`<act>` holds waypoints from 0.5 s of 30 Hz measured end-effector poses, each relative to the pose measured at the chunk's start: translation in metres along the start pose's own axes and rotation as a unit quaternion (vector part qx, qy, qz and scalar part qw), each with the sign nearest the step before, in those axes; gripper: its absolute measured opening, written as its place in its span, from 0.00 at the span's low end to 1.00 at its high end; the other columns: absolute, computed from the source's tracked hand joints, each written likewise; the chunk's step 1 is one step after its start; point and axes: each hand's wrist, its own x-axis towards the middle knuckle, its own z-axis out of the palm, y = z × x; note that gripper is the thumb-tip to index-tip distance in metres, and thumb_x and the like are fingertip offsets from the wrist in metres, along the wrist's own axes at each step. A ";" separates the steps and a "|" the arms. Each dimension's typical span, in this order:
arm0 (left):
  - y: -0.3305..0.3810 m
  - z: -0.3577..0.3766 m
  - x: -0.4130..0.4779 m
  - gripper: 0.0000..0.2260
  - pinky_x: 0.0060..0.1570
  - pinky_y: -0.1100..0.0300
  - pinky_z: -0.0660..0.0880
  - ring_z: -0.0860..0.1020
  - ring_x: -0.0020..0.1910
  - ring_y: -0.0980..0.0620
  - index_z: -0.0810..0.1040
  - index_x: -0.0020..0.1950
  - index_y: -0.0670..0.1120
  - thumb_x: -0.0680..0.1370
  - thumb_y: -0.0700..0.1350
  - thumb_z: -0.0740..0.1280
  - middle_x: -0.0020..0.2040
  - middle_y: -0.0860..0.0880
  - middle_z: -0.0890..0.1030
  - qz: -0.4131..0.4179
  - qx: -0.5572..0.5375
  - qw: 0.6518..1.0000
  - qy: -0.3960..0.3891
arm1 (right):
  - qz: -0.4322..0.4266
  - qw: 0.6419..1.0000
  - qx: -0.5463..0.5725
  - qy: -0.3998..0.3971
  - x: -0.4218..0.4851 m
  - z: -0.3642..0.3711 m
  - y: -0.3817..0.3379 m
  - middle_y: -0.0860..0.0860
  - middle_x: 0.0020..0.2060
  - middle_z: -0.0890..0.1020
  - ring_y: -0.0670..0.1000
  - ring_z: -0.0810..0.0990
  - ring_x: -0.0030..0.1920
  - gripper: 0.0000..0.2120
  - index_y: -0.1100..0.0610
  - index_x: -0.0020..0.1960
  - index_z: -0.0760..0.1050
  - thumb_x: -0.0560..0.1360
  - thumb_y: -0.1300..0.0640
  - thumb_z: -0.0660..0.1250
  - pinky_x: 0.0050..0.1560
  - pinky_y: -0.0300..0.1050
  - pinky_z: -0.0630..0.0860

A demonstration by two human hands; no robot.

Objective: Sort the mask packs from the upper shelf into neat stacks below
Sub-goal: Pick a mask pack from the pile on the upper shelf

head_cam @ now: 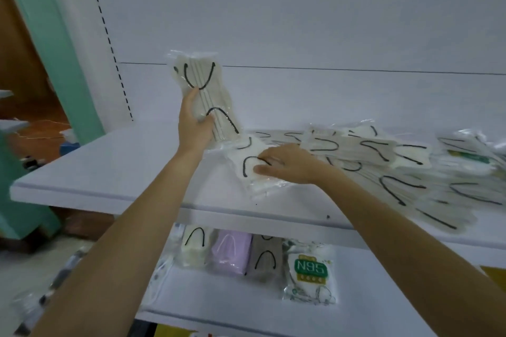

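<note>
The left hand grips a cream mask pack with black ear loops, thumb over its front and fingers behind, holding it upright just above the upper shelf at frame centre. The right hand lies palm down with fingers spread on a second cream mask pack that lies flat near the shelf's front edge; the hand presses it and is not closed around it.

To the right of that hand, a loose heap of cream mask packs spreads across the upper shelf to the right edge of the frame, overlapping too much to count; some at the far right show green print. The left part of this shelf is bare white surface up to its left corner.

On the lower shelf, at bottom centre, four stacks stand side by side: a cream stack, a lilac stack, a grey-brown stack and a white N95 pack at the right end. Bare shelf lies in front of them.
</note>
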 end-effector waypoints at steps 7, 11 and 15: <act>0.005 0.043 0.001 0.23 0.57 0.66 0.72 0.70 0.63 0.55 0.67 0.71 0.47 0.76 0.32 0.61 0.68 0.51 0.69 -0.006 -0.003 0.995 -0.099 | 0.213 0.974 -0.004 0.073 -0.006 -0.025 0.068 0.55 0.70 0.68 0.56 0.65 0.69 0.25 0.56 0.72 0.63 0.77 0.51 0.62 0.69 0.52 0.62; 0.002 0.070 -0.004 0.22 0.42 0.78 0.69 0.70 0.59 0.57 0.67 0.71 0.45 0.78 0.33 0.60 0.67 0.51 0.69 -0.010 0.012 0.990 -0.142 | 0.319 0.943 -0.085 -0.035 -0.031 -0.036 0.111 0.55 0.65 0.73 0.57 0.70 0.65 0.22 0.55 0.66 0.69 0.74 0.50 0.65 0.65 0.52 0.68; 0.001 0.103 -0.003 0.22 0.65 0.64 0.64 0.67 0.69 0.49 0.65 0.72 0.41 0.78 0.34 0.60 0.71 0.45 0.67 -0.010 0.057 0.985 -0.162 | 0.324 0.939 -0.094 0.061 -0.032 -0.030 0.109 0.55 0.57 0.78 0.56 0.76 0.54 0.13 0.56 0.59 0.75 0.75 0.57 0.61 0.51 0.46 0.73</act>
